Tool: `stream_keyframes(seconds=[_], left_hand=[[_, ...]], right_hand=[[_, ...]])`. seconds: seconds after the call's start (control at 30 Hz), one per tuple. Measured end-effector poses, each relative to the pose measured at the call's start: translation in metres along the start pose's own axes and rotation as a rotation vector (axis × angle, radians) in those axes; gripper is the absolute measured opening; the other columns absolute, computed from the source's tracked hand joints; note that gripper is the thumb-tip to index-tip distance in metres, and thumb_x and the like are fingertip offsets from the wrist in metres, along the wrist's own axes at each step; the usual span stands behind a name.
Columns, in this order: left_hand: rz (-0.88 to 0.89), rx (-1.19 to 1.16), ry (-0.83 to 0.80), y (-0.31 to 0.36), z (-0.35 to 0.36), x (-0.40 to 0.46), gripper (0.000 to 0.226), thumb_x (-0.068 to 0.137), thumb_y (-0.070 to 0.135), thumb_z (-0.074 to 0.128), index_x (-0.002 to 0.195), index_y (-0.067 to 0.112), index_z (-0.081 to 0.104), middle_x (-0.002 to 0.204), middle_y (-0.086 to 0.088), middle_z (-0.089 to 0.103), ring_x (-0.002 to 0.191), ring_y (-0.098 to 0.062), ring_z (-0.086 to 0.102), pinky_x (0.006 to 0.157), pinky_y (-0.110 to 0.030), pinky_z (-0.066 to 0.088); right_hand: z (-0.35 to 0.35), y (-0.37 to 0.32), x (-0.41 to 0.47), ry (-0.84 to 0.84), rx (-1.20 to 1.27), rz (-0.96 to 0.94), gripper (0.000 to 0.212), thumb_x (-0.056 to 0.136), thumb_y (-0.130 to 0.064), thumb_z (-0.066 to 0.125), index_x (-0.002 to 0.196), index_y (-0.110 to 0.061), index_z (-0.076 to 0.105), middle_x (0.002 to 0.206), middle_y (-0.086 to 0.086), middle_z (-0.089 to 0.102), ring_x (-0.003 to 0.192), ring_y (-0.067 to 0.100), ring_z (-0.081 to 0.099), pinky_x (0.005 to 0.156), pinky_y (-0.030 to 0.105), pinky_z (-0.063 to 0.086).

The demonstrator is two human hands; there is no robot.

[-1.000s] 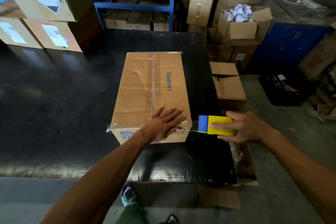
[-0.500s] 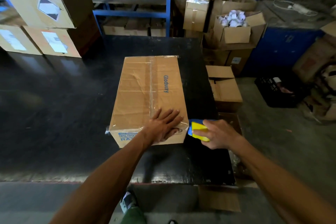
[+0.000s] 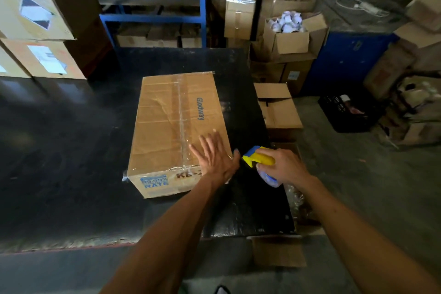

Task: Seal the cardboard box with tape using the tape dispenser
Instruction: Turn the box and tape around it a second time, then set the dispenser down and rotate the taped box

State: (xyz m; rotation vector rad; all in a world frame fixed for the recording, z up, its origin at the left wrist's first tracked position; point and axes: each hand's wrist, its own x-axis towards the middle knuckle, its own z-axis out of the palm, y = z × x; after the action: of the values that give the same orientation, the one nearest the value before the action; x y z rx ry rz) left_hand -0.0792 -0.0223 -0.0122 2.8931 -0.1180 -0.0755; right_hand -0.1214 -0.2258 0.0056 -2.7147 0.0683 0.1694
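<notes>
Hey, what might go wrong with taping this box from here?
The left hand lies flat at the box's near right corner, close to the dispenser in the right hand; its cutting edge could nick a finger. The box top is creased, so tape may wrinkle or lift there.

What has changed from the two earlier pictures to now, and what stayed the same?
The right hand brought the tape dispenser in from off the box's right side to its near right corner and tilted it. The left hand slid toward that corner, still flat on the cardboard box. The box stayed in place on the black table, and the dispenser stayed gripped.
</notes>
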Motion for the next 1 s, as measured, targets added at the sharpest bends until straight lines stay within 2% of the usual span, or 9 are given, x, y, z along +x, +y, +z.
stream_keyframes(seconds=[0.07,0.13,0.23,0.3,0.4,0.53,0.7,0.83,1.0], left_hand=[[-0.049,0.009,-0.02,0.002,0.002,0.003,0.084,0.097,0.059,0.02,0.157,0.004,0.0,0.163,-0.023,-0.005,0.15,-0.04,-0.008,0.112,-0.07,-0.007],[-0.052,0.05,-0.055,0.004,0.002,0.006,0.079,0.099,0.055,0.019,0.156,0.002,0.003,0.162,-0.026,-0.006,0.15,-0.041,-0.008,0.112,-0.071,-0.004],[-0.035,0.074,-0.111,0.006,0.0,0.008,0.079,0.1,0.055,0.018,0.156,0.002,0.002,0.162,-0.027,-0.007,0.149,-0.043,-0.01,0.111,-0.073,-0.003],[-0.018,0.091,-0.146,0.004,-0.002,0.011,0.081,0.099,0.056,0.016,0.156,0.001,-0.001,0.161,-0.028,-0.009,0.149,-0.043,-0.012,0.111,-0.073,-0.004],[-0.002,0.119,-0.181,0.002,-0.003,0.013,0.083,0.099,0.059,0.015,0.155,0.001,-0.005,0.16,-0.028,-0.014,0.148,-0.044,-0.015,0.111,-0.073,-0.005],[0.004,0.132,-0.19,0.001,-0.004,0.015,0.083,0.099,0.059,0.015,0.154,0.0,-0.006,0.16,-0.029,-0.015,0.147,-0.045,-0.015,0.111,-0.073,-0.004],[0.006,0.13,-0.194,0.002,-0.005,0.013,0.083,0.099,0.058,0.016,0.154,-0.001,-0.006,0.16,-0.03,-0.014,0.147,-0.046,-0.015,0.111,-0.073,-0.004],[0.018,0.12,-0.213,0.0,-0.006,0.012,0.084,0.099,0.059,0.015,0.154,0.0,-0.007,0.159,-0.03,-0.016,0.147,-0.046,-0.016,0.112,-0.071,-0.006],[0.026,0.111,-0.229,-0.002,-0.008,0.011,0.085,0.099,0.06,0.016,0.155,0.001,-0.008,0.159,-0.029,-0.017,0.147,-0.045,-0.017,0.113,-0.07,-0.006]], right_hand=[[0.005,0.007,0.002,-0.051,0.163,0.147,0.062,0.082,-0.053,0.062,0.14,-0.034,0.051,0.128,0.005,0.064,0.118,0.029,0.058,0.096,0.035,0.044],[0.011,0.012,0.004,-0.059,0.296,0.249,0.059,0.087,-0.051,0.059,0.142,-0.031,0.05,0.134,0.004,0.061,0.124,0.029,0.054,0.104,0.036,0.037],[0.023,0.017,0.007,-0.031,0.403,0.337,0.05,0.095,-0.043,0.053,0.142,-0.027,0.052,0.135,0.009,0.061,0.124,0.032,0.055,0.105,0.038,0.04],[0.038,0.021,0.009,-0.03,0.352,0.382,0.046,0.099,-0.043,0.046,0.141,-0.023,0.052,0.135,0.013,0.061,0.125,0.035,0.054,0.105,0.041,0.041],[0.062,0.025,0.01,-0.004,0.249,0.436,0.041,0.103,-0.039,0.041,0.129,-0.015,0.061,0.12,0.022,0.066,0.113,0.039,0.058,0.094,0.04,0.044],[0.089,0.029,0.007,0.07,0.458,0.564,0.029,0.098,-0.027,0.055,0.099,-0.006,0.075,0.096,0.022,0.071,0.092,0.034,0.065,0.072,0.036,0.044],[0.111,0.03,-0.001,0.11,0.532,0.615,0.028,0.095,-0.027,0.062,0.092,-0.002,0.074,0.081,0.019,0.066,0.076,0.028,0.06,0.063,0.031,0.036],[0.109,0.034,0.001,0.05,0.445,0.586,0.03,0.095,-0.033,0.061,0.093,-0.006,0.072,0.09,0.021,0.07,0.088,0.036,0.065,0.073,0.038,0.048],[0.078,0.027,0.011,0.045,0.364,0.481,0.044,0.094,-0.043,0.059,0.127,-0.015,0.063,0.123,0.015,0.067,0.118,0.035,0.058,0.096,0.039,0.046]])
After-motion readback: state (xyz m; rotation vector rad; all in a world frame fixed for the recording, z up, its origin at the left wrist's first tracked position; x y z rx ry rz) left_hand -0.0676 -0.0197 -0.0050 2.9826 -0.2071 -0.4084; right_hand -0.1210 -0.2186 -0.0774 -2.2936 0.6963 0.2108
